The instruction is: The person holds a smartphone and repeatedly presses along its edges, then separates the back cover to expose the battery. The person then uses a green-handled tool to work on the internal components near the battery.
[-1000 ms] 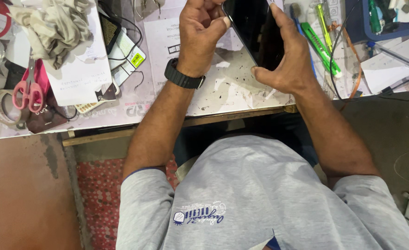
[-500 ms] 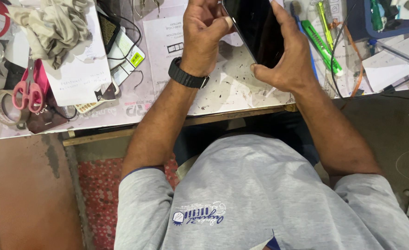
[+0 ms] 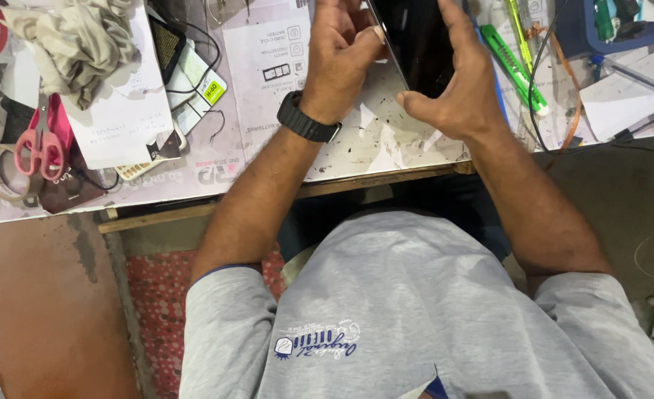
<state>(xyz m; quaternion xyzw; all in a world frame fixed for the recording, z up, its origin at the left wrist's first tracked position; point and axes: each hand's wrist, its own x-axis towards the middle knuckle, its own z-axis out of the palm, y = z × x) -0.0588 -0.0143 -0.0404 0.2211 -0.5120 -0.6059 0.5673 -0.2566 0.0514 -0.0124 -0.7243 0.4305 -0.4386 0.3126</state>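
Pink scissors (image 3: 40,142): we are leaving these lying at the far left of the tabletop (image 3: 356,151), beside a roll of tape (image 3: 0,174), well apart from the work.
Grey cloth (image 3: 72,37): it is sitting crumpled on sheets of paper; we are keeping it out of the way.
Left hand (image 3: 341,52): we are curling its fingers and pinching the left edge of the dark glass panel (image 3: 419,44) between thumb and fingertips; a black wristband (image 3: 308,122) is sitting on the wrist.
Panel position: we are holding it raised above the tabletop, tilted, between both hands, near the top of the view.
Right hand (image 3: 456,81): we are spreading it around the panel's right side and lower corner, thumb stretched under the bottom edge.
Doing it well, in our judgement: we are gripping by the edges only, keeping pressure light and even so the thin sheet is not flexing.
Green cutter (image 3: 515,70): it is lying just right of our hands.
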